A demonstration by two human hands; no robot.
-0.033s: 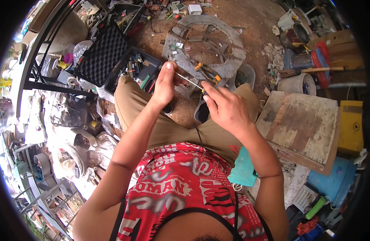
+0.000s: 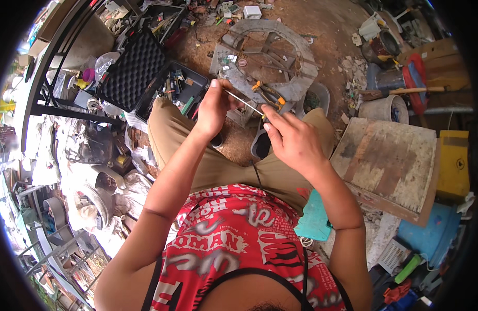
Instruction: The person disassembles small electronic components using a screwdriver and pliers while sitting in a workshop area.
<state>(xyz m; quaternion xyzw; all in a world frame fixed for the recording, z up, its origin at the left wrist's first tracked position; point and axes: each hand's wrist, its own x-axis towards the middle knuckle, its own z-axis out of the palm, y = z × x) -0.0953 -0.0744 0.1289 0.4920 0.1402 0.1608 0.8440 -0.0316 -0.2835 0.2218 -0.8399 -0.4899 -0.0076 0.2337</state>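
Note:
My right hand (image 2: 293,136) is closed around the handle end of what looks like a screwdriver (image 2: 244,102). A bit of yellow shows under its fingers, and the thin metal shaft slants up and left. At the shaft's far end my left hand (image 2: 214,110) is curled, thumb up. Whatever lies between its fingers is hidden from this view. Just beyond my hands, pliers with orange-and-black handles (image 2: 269,94) rest on the rim of a grey, ring-shaped metal frame (image 2: 301,52).
An open black case (image 2: 190,75) holding small tools stands beyond my left knee. A grey bucket (image 2: 322,93) is beside the frame. To my right lies a worn wooden board (image 2: 387,160). A turquoise object (image 2: 314,217) sits by my right hip. Pale clutter fills the left side.
My left hand has shifted very slightly to the left, and a little more of the shaft shows. My right hand stays where it was.

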